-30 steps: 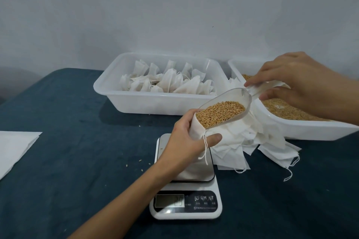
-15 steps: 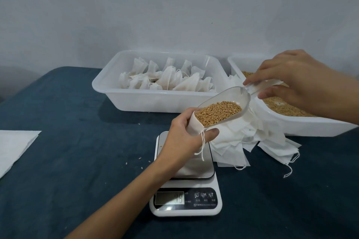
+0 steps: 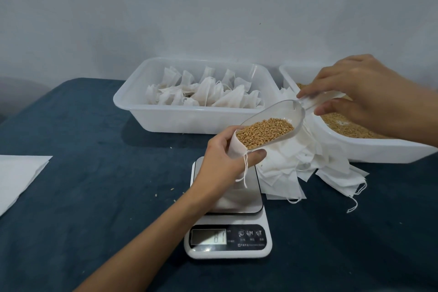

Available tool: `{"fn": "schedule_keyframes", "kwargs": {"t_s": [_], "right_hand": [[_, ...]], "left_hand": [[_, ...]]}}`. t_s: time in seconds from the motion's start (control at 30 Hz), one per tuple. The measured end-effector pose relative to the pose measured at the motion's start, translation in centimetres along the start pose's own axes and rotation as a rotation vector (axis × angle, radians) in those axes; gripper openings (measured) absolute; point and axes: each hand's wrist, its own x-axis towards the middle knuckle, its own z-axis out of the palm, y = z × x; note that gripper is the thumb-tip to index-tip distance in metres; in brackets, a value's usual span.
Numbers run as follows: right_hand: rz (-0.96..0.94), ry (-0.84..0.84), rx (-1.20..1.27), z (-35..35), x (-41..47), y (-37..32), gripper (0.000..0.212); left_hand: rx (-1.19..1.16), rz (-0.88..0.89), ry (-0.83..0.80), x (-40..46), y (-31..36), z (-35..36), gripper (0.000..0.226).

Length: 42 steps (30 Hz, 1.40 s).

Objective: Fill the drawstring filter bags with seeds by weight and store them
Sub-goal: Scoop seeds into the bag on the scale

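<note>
Behind the scale [image 3: 228, 225], many full bags [image 3: 206, 93] sit in a tub [image 3: 189, 118]. The left hand [image 3: 222, 161] pinches an open bag [image 3: 237, 147]. The right hand [image 3: 362, 92] grips a scoop [image 3: 272, 125] of seeds [image 3: 264, 131], not poured yet.

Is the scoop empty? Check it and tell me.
No, the clear scoop in the right hand holds a heap of seeds at the bag mouth.

dark blue table [image 3: 90, 197] with two white tubs [image 3: 189, 121], scale [image 3: 228, 242], loose bags [image 3: 296, 173], paper [image 3: 16, 175]
</note>
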Motion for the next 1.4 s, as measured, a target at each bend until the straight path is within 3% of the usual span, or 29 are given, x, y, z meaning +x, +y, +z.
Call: {"fn": "schedule_keyframes", "kwargs": {"t_s": [1.4], "right_hand": [[-0.023,0.015,-0.099,-0.32,0.07,-0.99,0.034]], "left_hand": [[-0.011,-0.004,0.029,-0.17,0.35,0.05,0.047]]}}
